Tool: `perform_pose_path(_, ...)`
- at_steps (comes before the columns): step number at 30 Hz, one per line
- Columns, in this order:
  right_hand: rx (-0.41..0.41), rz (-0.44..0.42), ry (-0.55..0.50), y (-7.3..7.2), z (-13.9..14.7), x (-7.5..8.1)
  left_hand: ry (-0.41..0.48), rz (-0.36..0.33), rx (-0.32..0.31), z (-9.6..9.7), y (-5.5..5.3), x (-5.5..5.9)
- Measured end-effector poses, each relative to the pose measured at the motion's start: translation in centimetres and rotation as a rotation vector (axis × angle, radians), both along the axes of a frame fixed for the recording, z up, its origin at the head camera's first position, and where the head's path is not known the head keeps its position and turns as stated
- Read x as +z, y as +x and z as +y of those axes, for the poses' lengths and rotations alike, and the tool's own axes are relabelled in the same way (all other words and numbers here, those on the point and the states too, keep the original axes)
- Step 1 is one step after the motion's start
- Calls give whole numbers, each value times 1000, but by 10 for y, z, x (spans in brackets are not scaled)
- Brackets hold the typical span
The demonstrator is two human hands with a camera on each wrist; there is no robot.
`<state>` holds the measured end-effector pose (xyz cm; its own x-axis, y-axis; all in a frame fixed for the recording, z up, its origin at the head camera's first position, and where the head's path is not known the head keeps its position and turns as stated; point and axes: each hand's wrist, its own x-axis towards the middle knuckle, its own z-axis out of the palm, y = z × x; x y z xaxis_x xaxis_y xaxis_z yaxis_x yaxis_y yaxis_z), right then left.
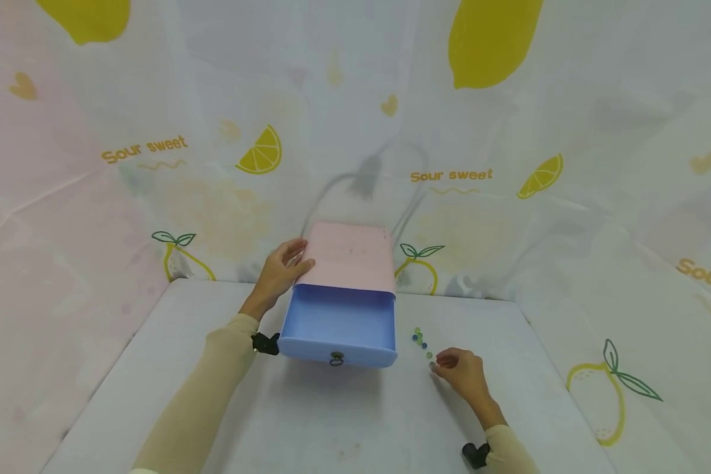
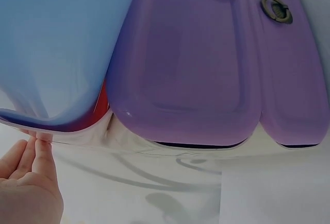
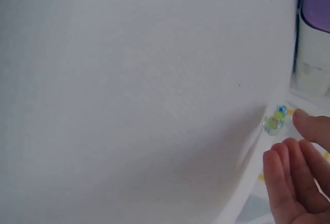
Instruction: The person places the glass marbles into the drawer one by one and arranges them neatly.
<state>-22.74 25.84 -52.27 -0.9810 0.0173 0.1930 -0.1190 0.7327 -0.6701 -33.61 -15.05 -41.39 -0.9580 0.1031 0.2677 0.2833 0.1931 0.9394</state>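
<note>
Left sleeve [image 1: 198, 388] slants inward — left hand [image 1: 277, 274] spread against cabinet [image 1: 348, 257], right hand [image 1: 465, 374] parted beside marbles [image 1: 424, 345].

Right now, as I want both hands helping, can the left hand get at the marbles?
Probably not directly: the cabinet and its open drawer stand between the left hand and the marbles.

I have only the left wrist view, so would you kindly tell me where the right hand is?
Observer: The head view shows the right hand beside some small glassy balls on the table, to the right of the pink box.
Operator: Thank you; what colours are those glassy balls?
Observer: Some look green and some dark blue.
Operator: Does the blue drawer have a ring pull too?
Observer: Yes, a ring pull sits at the middle of its front.
</note>
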Motion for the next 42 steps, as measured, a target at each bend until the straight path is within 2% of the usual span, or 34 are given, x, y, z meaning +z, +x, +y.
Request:
perform_pose_path(2,-11,-5,6,-1,0,0,-4,3,5,-1,-3,-4)
perform_pose_path(11,-29,-83,55,-7,-1,-3,5,5,1,0,-4,-5)
perform_pose_path(21,-33,-66,65,-13,-5,-4,32,7,-21,1,-6,-1)
perform_pose_path(23,-32,-61,61,-14,-5,-4,31,4,-27,1,-4,2)
perform_pose_path(30,-23,-60,76,-15,-3,-5,15,8,-31,4,16,23)
perform_pose_path(42,-25,-60,49,-13,-4,-5,26,5,-36,4,22,25)
